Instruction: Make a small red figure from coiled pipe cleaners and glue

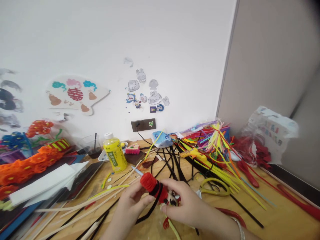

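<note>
A red figure [148,181] wound from fuzzy pipe cleaner is held up between my two hands, tilted toward the left. Around its middle runs a black pipe cleaner [151,210], with a loose tail hanging down past my left thumb. My left hand [132,203] is closed on the figure's left side, its thumb by the black tail. From the right, my right hand [185,201] grips the lower end, where a white-and-black patterned part shows between the fingers. A small red curl [166,222] hangs below. Some fingertips are hidden behind the figure.
Yellow-handled scissors [215,186] lie right of my hands. Black strips and bundled colored pipe cleaners [212,140] spread behind. A yellow-liquid bottle [115,153] stands at back left. Orange flowers [32,163] and white paper [47,181] lie left; a plastic bag [255,146] sits right.
</note>
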`<state>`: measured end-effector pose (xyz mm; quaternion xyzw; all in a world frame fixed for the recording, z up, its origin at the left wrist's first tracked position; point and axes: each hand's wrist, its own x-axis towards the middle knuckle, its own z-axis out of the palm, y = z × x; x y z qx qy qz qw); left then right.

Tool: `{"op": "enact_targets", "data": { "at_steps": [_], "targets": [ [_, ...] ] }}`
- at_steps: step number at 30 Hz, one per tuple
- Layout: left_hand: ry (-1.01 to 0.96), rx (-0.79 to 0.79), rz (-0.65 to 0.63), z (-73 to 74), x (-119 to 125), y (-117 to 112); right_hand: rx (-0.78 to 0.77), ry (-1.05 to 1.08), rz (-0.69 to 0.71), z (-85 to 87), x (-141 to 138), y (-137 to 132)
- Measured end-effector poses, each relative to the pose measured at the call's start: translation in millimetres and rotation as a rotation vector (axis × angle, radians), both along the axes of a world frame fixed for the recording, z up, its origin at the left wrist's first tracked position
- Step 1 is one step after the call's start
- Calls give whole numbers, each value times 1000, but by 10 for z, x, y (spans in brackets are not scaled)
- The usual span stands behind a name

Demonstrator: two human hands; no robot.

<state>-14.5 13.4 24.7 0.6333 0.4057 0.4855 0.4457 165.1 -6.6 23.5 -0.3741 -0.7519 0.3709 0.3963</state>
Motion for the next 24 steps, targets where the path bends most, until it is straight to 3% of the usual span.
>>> {"op": "enact_targets", "data": {
  "at_steps": [5,14,18,24],
  "targets": [
    [-65,-27,-16,20,13,-18,23,-28,1,20,11,-1],
    [-116,-168,-224,-68,-70,-1,52,-90,60,82,33,-44],
    [-55,-141,-177,-10,-93,-24,108,-149,82,132,57,-52],
    [113,-37,-46,120,-108,-33,396,-333,-48,55,101,39]
  ]
}}
